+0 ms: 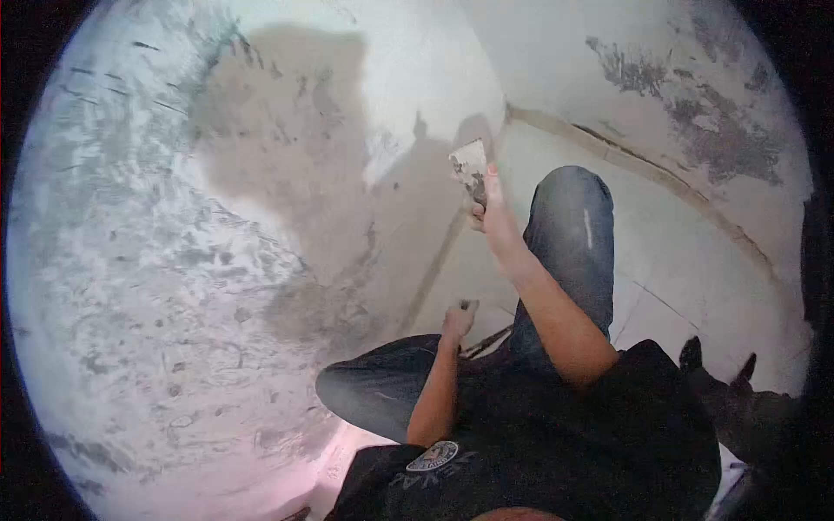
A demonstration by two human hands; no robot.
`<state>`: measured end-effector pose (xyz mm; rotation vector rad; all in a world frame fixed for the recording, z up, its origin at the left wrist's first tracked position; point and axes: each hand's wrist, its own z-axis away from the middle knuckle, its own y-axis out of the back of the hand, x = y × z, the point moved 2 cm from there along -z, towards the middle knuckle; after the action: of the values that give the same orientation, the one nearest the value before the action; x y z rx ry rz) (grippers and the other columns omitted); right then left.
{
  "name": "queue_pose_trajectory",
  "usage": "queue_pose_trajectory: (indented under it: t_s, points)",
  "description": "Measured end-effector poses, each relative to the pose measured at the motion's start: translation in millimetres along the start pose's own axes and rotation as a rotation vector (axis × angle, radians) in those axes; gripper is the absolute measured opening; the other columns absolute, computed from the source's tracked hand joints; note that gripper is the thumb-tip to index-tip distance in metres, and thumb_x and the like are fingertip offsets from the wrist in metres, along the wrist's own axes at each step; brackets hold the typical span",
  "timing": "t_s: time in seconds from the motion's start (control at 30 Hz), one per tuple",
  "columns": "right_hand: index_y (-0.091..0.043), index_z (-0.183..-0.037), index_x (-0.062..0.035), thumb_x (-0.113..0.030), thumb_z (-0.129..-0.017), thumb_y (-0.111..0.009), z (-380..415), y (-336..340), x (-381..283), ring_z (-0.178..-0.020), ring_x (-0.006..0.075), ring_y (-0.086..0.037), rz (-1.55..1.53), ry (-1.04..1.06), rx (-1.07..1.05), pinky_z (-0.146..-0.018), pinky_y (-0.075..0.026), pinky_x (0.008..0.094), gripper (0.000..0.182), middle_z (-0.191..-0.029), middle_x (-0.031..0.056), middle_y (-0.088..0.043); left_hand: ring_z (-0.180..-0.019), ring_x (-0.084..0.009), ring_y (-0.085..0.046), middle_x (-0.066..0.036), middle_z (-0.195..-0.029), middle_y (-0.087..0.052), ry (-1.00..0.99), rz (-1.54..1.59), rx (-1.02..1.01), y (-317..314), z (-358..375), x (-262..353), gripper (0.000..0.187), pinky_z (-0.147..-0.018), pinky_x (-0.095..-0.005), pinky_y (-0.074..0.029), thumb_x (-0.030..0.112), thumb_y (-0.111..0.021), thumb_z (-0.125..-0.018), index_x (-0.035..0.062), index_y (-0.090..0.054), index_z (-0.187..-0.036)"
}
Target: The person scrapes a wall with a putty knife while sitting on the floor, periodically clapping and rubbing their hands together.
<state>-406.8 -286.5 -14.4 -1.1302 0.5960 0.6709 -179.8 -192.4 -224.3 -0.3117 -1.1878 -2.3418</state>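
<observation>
And here's the right hand point(497, 219), gripping a putty knife point(471, 161), its blade raised near the corner and crusted with pale, patchy residue. Down between the knees, the left hand point(459, 319) is curled, but whether it's holding anything, I can't tell. Trouble spots? That crust could flake onto the jeans point(569, 208) if the knife gets knocked or tilted. The blade's corner could gouge the blotchy wall point(217, 278) under a steep angle, and the broad shadow across it could hide uneven patches.
</observation>
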Motion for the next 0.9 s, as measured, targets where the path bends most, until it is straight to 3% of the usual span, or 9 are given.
queue_pose_trajectory:
  t_s: [0.17,0.23,0.4,0.47,0.5,0.57,0.63,0.87,0.9]
  points:
    - [-0.062,-0.119,-0.008,-0.065,-0.101,-0.035,-25,-24,53,-0.078,0.012,-0.052,0.089,0.057,0.129,-0.071,-0.043,0.0276,0.065,-0.092,-0.0006,-0.055,-0.089,-0.0388,-0.065,-0.022,-0.098,-0.069,-0.504,0.195,0.574,130,66,103,0.035,-0.083,-0.0485,-0.049,0.027,-0.068,-0.089,-0.0001,-0.067,-0.11]
    - [-0.055,-0.133,-0.0014,-0.054,-0.102,-0.041,-19,-42,59,-0.104,0.0329,-0.063,0.315,0.192,0.23,-0.092,-0.046,0.0412,0.062,-0.115,0.0176,-0.065,-0.105,-0.037,-0.063,-0.022,-0.107,-0.067,-0.67,-0.131,0.881,183,65,113,0.037,-0.091,-0.0489,-0.046,0.027,-0.069,-0.088,-0.0018,-0.065,-0.111]
    - [-0.051,-0.137,-0.0017,-0.049,-0.098,-0.055,-47,-88,70,-0.116,0.0363,-0.06,0.281,0.368,0.153,-0.098,-0.044,0.0435,0.062,-0.124,0.0229,-0.062,-0.125,-0.0407,-0.053,-0.021,-0.131,-0.06,-0.875,-0.613,1.59,325,121,166,0.043,-0.109,-0.0556,-0.039,0.025,-0.065,-0.092,-0.0012,-0.059,-0.125]
    - [-0.049,-0.139,-0.0016,-0.047,-0.097,-0.057,-59,-103,74,-0.116,0.0358,-0.06,0.314,0.397,0.132,-0.098,-0.045,0.043,0.062,-0.125,0.0226,-0.062,-0.129,-0.041,-0.049,-0.022,-0.135,-0.056,-0.976,-0.181,1.683,372,134,163,0.048,-0.109,-0.0569,-0.038,0.026,-0.066,-0.091,-0.0011,-0.054,-0.129]
    - [-0.048,-0.14,-0.0015,-0.046,-0.096,-0.058,-67,-109,69,-0.117,0.0353,-0.06,0.356,0.45,0.113,-0.097,-0.046,0.0425,0.063,-0.125,0.0223,-0.062,-0.133,-0.0399,-0.044,-0.023,-0.141,-0.049,-0.731,-0.856,1.972,391,149,157,0.053,-0.109,-0.0578,-0.039,0.025,-0.066,-0.091,-0.0001,-0.048,-0.134]
    - [-0.045,-0.143,-0.0006,-0.044,-0.095,-0.061,-68,-118,60,-0.112,0.0344,-0.063,0.337,0.447,0.143,-0.093,-0.048,0.0421,0.066,-0.12,0.0219,-0.064,-0.14,-0.0389,-0.035,-0.023,-0.148,-0.041,-0.731,-0.719,1.966,420,148,138,0.059,-0.111,-0.059,-0.032,0.039,-0.06,-0.096,0.0033,-0.045,-0.14]
    - [-0.043,-0.145,0.0004,-0.042,-0.095,-0.062,-74,-120,62,-0.105,0.0351,-0.066,0.423,0.434,0.129,-0.088,-0.051,0.0418,0.068,-0.114,0.0217,-0.067,-0.146,-0.0364,-0.026,-0.021,-0.154,-0.032,-0.365,-0.958,2.019,433,148,124,0.07,-0.114,-0.0594,-0.016,0.057,-0.044,-0.099,0.005,-0.038,-0.145]
    - [-0.041,-0.145,0.0049,-0.039,-0.097,-0.062,-108,-118,58,-0.083,0.024,-0.07,0.298,0.223,0.101,-0.077,-0.053,0.0342,0.068,-0.097,0.0212,-0.07,-0.148,-0.0367,-0.019,-0.022,-0.156,-0.027,-0.339,-1.079,1.992,436,138,121,0.078,-0.112,-0.0576,-0.017,0.066,-0.038,-0.097,0.0086,-0.034,-0.15]
    - [-0.041,-0.144,0.0075,-0.039,-0.097,-0.062,-103,-125,72,-0.077,0.0204,-0.067,0.267,0.445,0.159,-0.073,-0.052,0.0324,0.069,-0.091,0.0193,-0.069,-0.148,-0.0367,-0.019,-0.022,-0.156,-0.027,-0.33,-1.094,1.972,435,137,121,0.078,-0.112,-0.0576,-0.017,0.066,-0.038,-0.097,0.0086,-0.034,-0.15]
